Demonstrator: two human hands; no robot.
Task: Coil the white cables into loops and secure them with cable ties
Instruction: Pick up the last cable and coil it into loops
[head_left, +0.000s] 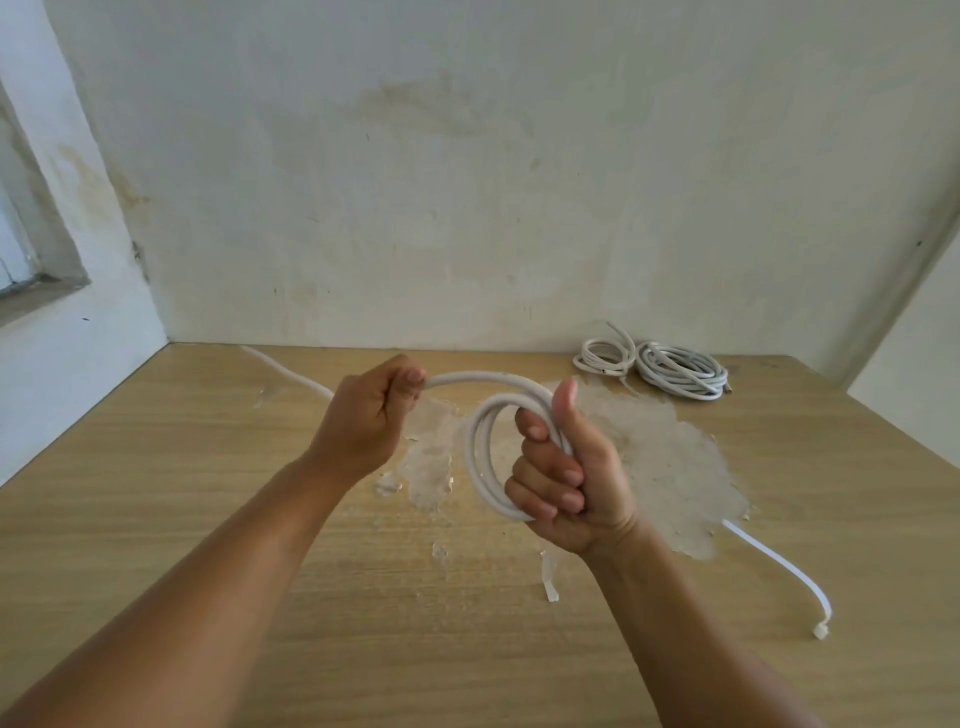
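Cable (480, 447) looped in right hand (571, 483), left hand (363, 415) fisted on its tail; worn wooden table (156, 493), stained wall (467, 182) behind.

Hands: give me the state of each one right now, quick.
Left hand: closed on the free run of the white cable, feeding it toward the coil.
Right hand: closed around the coiled loops, thumb up.

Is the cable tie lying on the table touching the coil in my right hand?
Apart. The head view shows the cable tie on the table, with the right hand between it and the coil.
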